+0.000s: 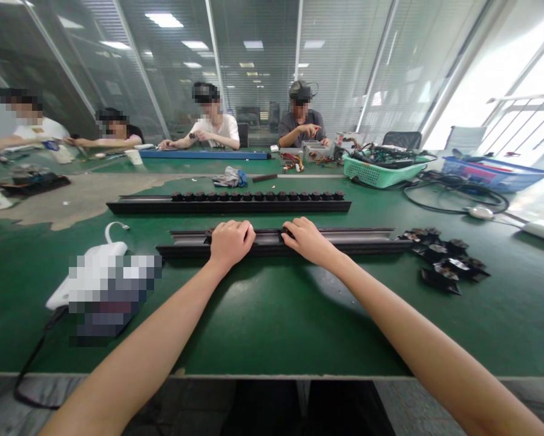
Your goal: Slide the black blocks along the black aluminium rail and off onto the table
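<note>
A long black metal channel rail (357, 246) lies crosswise on the table in front of me. My left hand (232, 243) is closed over its left half, with the fingers curled into the channel. A small black part (207, 236) peeks out just left of that hand. Nearer the middle of the rail, my right hand (304, 238) pinches another small black part (286, 232) inside the channel. The undersides of both hands' grips are hidden. Off the rail's right end lies a loose pile of black parts with metallic faces (439, 251).
Behind is a second black rail (235, 207) holding a row of black round-topped parts. A white device (94, 266) with a cable sits left. A green basket (376, 172) and a blue basket (503, 174) hold cables. Several people work across the green table (262, 327).
</note>
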Tool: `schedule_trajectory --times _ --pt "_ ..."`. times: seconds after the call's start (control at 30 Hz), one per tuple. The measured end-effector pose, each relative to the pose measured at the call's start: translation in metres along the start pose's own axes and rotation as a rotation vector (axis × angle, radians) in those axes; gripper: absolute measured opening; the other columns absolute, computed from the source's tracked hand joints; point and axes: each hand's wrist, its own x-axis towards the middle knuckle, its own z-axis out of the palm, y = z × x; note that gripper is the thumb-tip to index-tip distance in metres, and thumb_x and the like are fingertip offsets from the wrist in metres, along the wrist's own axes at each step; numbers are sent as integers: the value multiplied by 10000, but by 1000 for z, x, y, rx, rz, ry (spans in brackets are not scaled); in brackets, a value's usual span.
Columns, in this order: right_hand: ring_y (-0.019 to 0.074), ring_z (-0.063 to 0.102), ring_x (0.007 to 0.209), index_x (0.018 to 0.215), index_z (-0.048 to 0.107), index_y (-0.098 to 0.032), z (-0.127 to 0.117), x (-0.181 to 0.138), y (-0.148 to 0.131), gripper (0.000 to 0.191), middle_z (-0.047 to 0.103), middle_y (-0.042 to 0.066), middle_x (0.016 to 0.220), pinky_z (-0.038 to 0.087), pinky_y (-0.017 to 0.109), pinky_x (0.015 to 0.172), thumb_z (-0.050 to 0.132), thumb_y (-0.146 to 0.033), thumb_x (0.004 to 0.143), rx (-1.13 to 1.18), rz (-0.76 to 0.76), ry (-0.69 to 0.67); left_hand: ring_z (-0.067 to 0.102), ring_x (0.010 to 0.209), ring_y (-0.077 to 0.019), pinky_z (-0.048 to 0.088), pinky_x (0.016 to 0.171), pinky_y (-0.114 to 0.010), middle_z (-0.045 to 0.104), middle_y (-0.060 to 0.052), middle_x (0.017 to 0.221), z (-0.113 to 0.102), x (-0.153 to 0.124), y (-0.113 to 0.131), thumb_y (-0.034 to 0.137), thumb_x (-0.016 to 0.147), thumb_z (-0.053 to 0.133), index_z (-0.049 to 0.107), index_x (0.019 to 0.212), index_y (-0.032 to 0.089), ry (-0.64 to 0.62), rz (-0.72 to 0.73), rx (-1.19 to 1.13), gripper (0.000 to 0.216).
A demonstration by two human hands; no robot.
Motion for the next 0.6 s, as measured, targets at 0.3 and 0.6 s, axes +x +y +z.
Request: schedule_trajectory --times 0.3,0.6 --pt "265 542 975 1123 651 -120 4 -1 -1 288 648 138 1002 401 358 894 444 -289 1017 -34 10 43 642 785 -245 379 729 -372 713 -94 804 1 1 0 313 1004 357 672 850 191 17 13 24 371" --pt "280 532 996 1169 620 -114 8 -9 -11 343 637 147 1023 407 380 899 400 -344 1040 -75 42 123 638 771 -240 366 716 -368 715 -96 790 -2 1 0 296 990 397 674 837 188 19 1 9 335"
